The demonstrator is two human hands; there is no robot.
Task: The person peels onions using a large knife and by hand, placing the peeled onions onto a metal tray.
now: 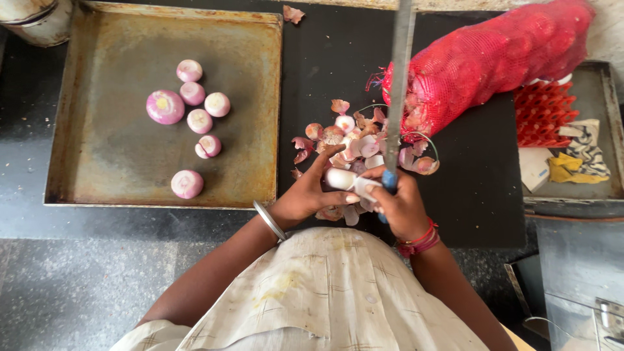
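My left hand grips a small pale peeled onion over a dark counter, fingers curled around it. Close beside it my right hand holds a long knife by its blue handle; the blade points away from me, and the thumb touches the onion. Just beyond both hands lies a heap of pink and white onion peels. Several peeled pinkish onions rest on a worn metal tray to the left.
A red mesh sack of onions lies at the upper right, its open mouth by the peels. Right of it a second tray holds a red plastic grid, cloth and paper. A metal pot stands at the top-left corner.
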